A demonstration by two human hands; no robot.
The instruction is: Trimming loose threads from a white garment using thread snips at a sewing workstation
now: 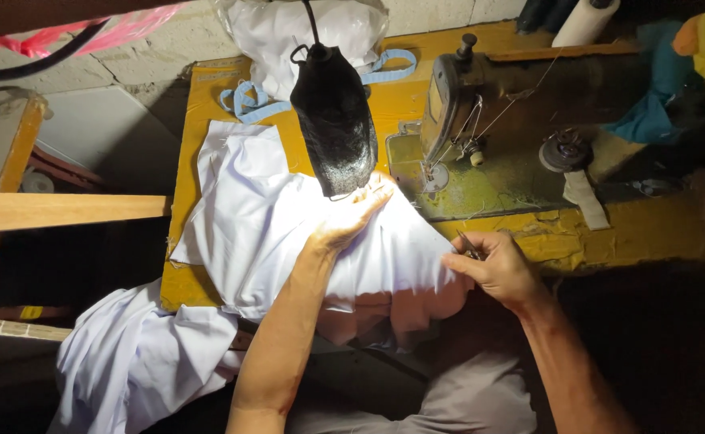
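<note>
White cloth (264,225) lies bunched across the yellow sewing table (188,120) and hangs over its front edge into my lap. My left hand (351,219) rests flat on the cloth with its fingers stretched toward the lamp. My right hand (493,269) pinches the right edge of the cloth and also holds small metal snips (468,243) between the fingers. The sewing machine (481,104) stands just behind my hands, its needle area (431,167) a little beyond my left fingertips.
A black lamp (334,120) hangs over the cloth and lights it. A white bag and blue straps (244,100) lie at the table's back. A wooden plank (55,210) juts in from the left. More white cloth (127,354) hangs at lower left.
</note>
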